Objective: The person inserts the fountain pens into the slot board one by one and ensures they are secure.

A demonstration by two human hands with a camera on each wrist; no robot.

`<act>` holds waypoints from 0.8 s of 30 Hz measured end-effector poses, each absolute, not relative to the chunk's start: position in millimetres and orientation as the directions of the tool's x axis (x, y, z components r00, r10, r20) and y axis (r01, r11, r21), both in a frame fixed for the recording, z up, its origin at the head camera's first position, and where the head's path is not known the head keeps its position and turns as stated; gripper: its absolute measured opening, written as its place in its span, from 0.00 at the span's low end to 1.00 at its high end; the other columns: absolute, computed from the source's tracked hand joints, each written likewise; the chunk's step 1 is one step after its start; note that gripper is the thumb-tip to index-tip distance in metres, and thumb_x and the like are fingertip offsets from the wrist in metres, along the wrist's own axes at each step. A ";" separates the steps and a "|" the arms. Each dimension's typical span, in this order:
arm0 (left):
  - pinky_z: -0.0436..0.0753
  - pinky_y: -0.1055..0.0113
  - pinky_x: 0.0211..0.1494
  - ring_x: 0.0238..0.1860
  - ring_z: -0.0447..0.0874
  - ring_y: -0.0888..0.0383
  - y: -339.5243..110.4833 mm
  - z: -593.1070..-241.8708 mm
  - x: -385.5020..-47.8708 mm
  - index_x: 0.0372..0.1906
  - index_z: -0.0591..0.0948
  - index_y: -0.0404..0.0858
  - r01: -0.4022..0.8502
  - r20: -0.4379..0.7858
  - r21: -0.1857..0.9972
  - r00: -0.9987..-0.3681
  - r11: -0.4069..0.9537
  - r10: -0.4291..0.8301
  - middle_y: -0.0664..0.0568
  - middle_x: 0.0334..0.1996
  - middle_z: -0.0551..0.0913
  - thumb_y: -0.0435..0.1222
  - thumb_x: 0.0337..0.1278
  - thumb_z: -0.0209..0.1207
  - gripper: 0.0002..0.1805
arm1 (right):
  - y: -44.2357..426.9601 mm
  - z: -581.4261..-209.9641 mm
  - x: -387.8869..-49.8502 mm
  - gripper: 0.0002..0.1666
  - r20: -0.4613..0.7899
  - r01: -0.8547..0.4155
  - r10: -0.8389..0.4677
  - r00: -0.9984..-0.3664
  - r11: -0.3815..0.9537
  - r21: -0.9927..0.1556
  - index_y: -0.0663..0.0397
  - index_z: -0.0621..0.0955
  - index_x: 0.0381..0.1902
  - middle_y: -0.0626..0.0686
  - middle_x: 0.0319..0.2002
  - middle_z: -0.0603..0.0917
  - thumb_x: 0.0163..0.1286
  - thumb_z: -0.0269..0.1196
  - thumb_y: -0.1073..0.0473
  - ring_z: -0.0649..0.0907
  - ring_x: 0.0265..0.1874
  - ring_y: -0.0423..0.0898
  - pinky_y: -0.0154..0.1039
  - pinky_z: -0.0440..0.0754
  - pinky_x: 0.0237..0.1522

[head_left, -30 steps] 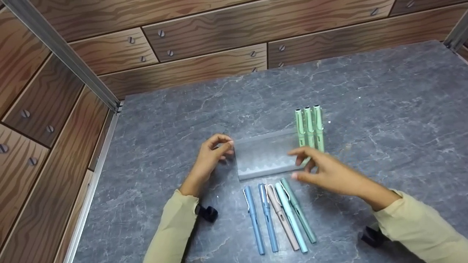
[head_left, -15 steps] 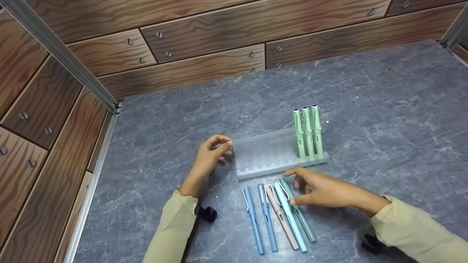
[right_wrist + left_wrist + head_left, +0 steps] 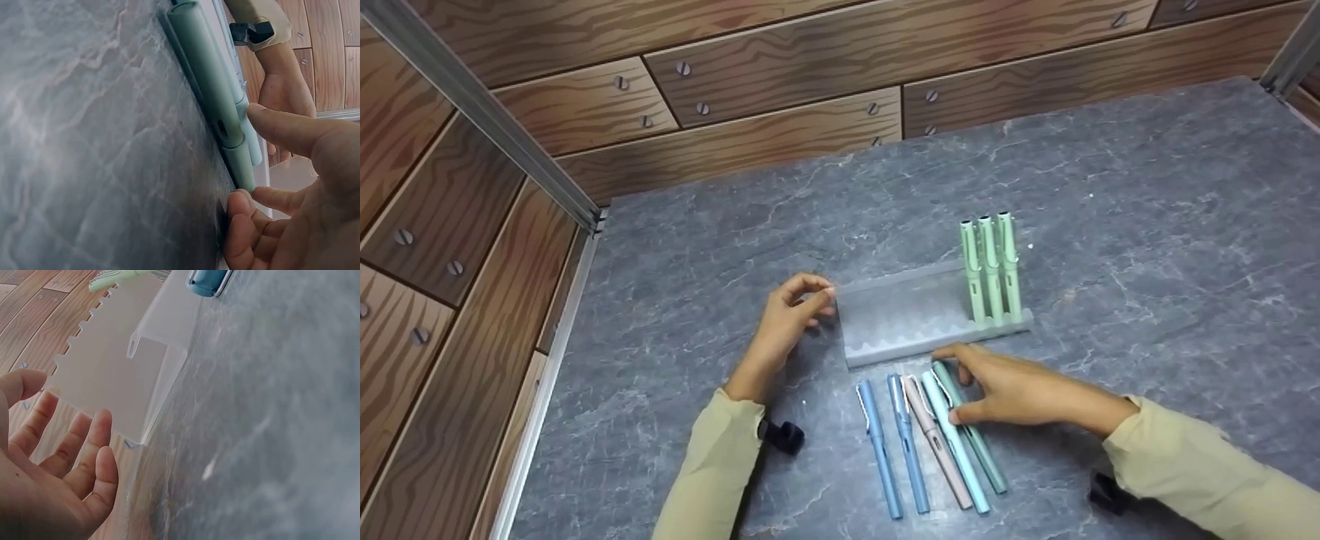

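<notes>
The dark green pen is lying on the tabletop just below and right of centre in the head frame, rightmost in a row of five. The right hand is at its upper end, thumb and index finger spread fairly wide around it, with nothing gripped. The thumb looks like it might be touching the turquoise pen next door, but honestly I can't tell from these angles. Further left come a pinkish-grey pen and two blue pens. Right above the row is the clear pen stand, with three pale green pens propped in slots at its right end. The left hand pinches the stand's upper left corner, thumb against index, other fingers loosely bent. All that's on a grey marbled tabletop, with wood-pattern walls across the top and left of the frame.
</notes>
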State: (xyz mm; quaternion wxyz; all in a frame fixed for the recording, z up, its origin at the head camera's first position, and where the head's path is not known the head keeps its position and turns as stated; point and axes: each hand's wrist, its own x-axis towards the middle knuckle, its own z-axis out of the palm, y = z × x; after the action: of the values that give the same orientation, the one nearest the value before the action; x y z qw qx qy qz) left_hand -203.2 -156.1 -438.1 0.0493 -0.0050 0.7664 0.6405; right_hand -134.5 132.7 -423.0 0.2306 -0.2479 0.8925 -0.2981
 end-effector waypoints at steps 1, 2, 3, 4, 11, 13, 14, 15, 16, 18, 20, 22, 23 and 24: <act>0.77 0.66 0.33 0.33 0.85 0.57 -156.1 -438.4 -203.2 0.39 0.81 0.38 -0.068 -0.079 0.982 -0.995 0.179 0.055 0.52 0.34 0.83 0.37 0.58 0.61 0.07 | 132.5 -423.1 -135.3 0.46 -0.264 -0.311 -0.584 -0.768 0.700 -0.643 0.52 0.67 0.67 0.48 0.39 0.73 0.54 0.71 0.43 0.68 0.26 0.40 0.33 0.68 0.27; 0.77 0.66 0.32 0.33 0.85 0.56 -156.3 -438.6 -203.2 0.39 0.81 0.37 -0.064 -0.075 0.982 -0.996 0.178 0.054 0.52 0.34 0.83 0.37 0.58 0.61 0.07 | 132.3 -423.3 -136.3 0.46 -0.263 -0.318 -0.589 -0.764 0.699 -0.640 0.52 0.67 0.67 0.48 0.39 0.73 0.54 0.71 0.43 0.68 0.26 0.40 0.33 0.68 0.27; 0.77 0.66 0.32 0.33 0.85 0.56 -156.4 -439.1 -203.5 0.39 0.81 0.37 -0.062 -0.073 0.982 -0.996 0.176 0.054 0.52 0.34 0.83 0.37 0.58 0.61 0.07 | 132.2 -423.4 -137.1 0.46 -0.263 -0.323 -0.593 -0.761 0.698 -0.639 0.52 0.67 0.67 0.48 0.38 0.73 0.54 0.71 0.44 0.68 0.26 0.40 0.34 0.68 0.28; 0.77 0.66 0.32 0.33 0.85 0.56 -156.5 -439.2 -203.4 0.39 0.81 0.37 -0.062 -0.072 0.983 -0.996 0.175 0.054 0.52 0.34 0.83 0.36 0.58 0.60 0.07 | 132.1 -423.6 -137.9 0.46 -0.264 -0.326 -0.596 -0.758 0.696 -0.639 0.52 0.67 0.67 0.49 0.38 0.73 0.54 0.71 0.44 0.68 0.27 0.40 0.34 0.68 0.29; 0.77 0.65 0.34 0.32 0.85 0.58 -156.9 -439.0 -203.8 0.39 0.81 0.38 -0.051 -0.064 0.982 -0.996 0.184 0.063 0.53 0.34 0.83 0.36 0.58 0.60 0.07 | 133.5 -425.4 -140.9 0.46 -0.245 -0.323 -0.607 -0.756 0.671 -0.667 0.55 0.69 0.65 0.49 0.36 0.73 0.51 0.73 0.46 0.69 0.29 0.40 0.34 0.69 0.33; 0.77 0.65 0.35 0.33 0.85 0.58 -157.2 -438.7 -204.2 0.39 0.81 0.38 -0.048 -0.062 0.980 -0.996 0.193 0.064 0.53 0.34 0.83 0.37 0.59 0.60 0.07 | 134.0 -426.2 -141.3 0.45 -0.225 -0.327 -0.607 -0.762 0.661 -0.676 0.56 0.70 0.64 0.48 0.35 0.73 0.50 0.74 0.48 0.69 0.28 0.39 0.34 0.69 0.33; 0.77 0.65 0.35 0.33 0.85 0.59 -157.3 -438.4 -204.4 0.39 0.81 0.38 -0.046 -0.059 0.979 -0.996 0.197 0.064 0.53 0.34 0.83 0.37 0.59 0.60 0.07 | 134.3 -426.5 -141.7 0.44 -0.213 -0.330 -0.605 -0.767 0.657 -0.678 0.56 0.71 0.63 0.48 0.34 0.74 0.50 0.74 0.49 0.69 0.28 0.39 0.33 0.69 0.33; 0.77 0.65 0.35 0.33 0.85 0.59 -157.3 -437.9 -204.5 0.39 0.81 0.38 -0.045 -0.059 0.980 -0.996 0.194 0.063 0.53 0.35 0.83 0.37 0.59 0.60 0.07 | 134.6 -426.8 -142.3 0.44 -0.203 -0.329 -0.601 -0.773 0.652 -0.683 0.57 0.71 0.62 0.47 0.34 0.74 0.50 0.74 0.50 0.69 0.27 0.38 0.33 0.69 0.33; 0.77 0.65 0.35 0.33 0.85 0.59 -157.3 -437.5 -204.6 0.39 0.81 0.38 -0.045 -0.058 0.980 -0.996 0.191 0.062 0.53 0.35 0.83 0.37 0.59 0.60 0.07 | 134.6 -427.1 -142.8 0.43 -0.194 -0.327 -0.595 -0.780 0.651 -0.685 0.56 0.72 0.62 0.46 0.33 0.75 0.49 0.75 0.50 0.70 0.27 0.38 0.33 0.70 0.33; 0.77 0.66 0.34 0.33 0.85 0.58 -157.3 -436.9 -204.6 0.39 0.81 0.38 -0.043 -0.054 0.982 -0.997 0.184 0.060 0.53 0.35 0.82 0.37 0.58 0.60 0.07 | 135.2 -427.5 -143.8 0.42 -0.181 -0.326 -0.585 -0.790 0.652 -0.684 0.55 0.72 0.61 0.44 0.31 0.76 0.48 0.75 0.53 0.70 0.26 0.37 0.32 0.70 0.33; 0.77 0.65 0.34 0.32 0.85 0.58 -157.1 -436.8 -204.0 0.39 0.81 0.37 -0.042 -0.054 0.983 -0.997 0.178 0.059 0.52 0.35 0.82 0.37 0.58 0.60 0.07 | 135.9 -427.2 -144.4 0.41 -0.175 -0.331 -0.584 -0.793 0.654 -0.680 0.54 0.73 0.60 0.43 0.29 0.77 0.48 0.75 0.55 0.71 0.26 0.36 0.32 0.70 0.32; 0.77 0.65 0.34 0.32 0.85 0.58 -156.9 -437.1 -203.3 0.39 0.81 0.37 -0.050 -0.061 0.984 -0.996 0.173 0.059 0.52 0.35 0.83 0.36 0.58 0.60 0.07 | 136.5 -426.5 -144.4 0.40 -0.184 -0.333 -0.589 -0.787 0.656 -0.677 0.52 0.73 0.60 0.42 0.28 0.77 0.48 0.74 0.57 0.71 0.25 0.35 0.32 0.70 0.32; 0.78 0.65 0.34 0.32 0.85 0.58 -156.9 -437.5 -203.0 0.39 0.81 0.37 -0.054 -0.065 0.984 -0.996 0.172 0.059 0.51 0.36 0.83 0.36 0.58 0.60 0.07 | 136.7 -426.2 -144.4 0.39 -0.193 -0.331 -0.593 -0.782 0.657 -0.677 0.51 0.73 0.61 0.42 0.28 0.77 0.49 0.73 0.58 0.71 0.24 0.35 0.32 0.70 0.31; 0.78 0.65 0.34 0.32 0.85 0.59 -156.9 -437.9 -202.7 0.39 0.81 0.37 -0.057 -0.068 0.983 -0.996 0.172 0.060 0.51 0.36 0.83 0.36 0.59 0.60 0.07 | 136.6 -425.8 -144.4 0.39 -0.204 -0.326 -0.596 -0.776 0.657 -0.680 0.51 0.73 0.61 0.43 0.28 0.77 0.49 0.73 0.59 0.71 0.23 0.35 0.32 0.70 0.30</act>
State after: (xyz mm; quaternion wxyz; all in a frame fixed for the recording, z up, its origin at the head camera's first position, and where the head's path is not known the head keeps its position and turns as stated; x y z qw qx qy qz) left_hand -202.7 -156.9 -437.9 0.0456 0.0011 0.7641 0.6435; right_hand -144.4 136.6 -425.8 0.2101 -0.2603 0.8856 -0.3222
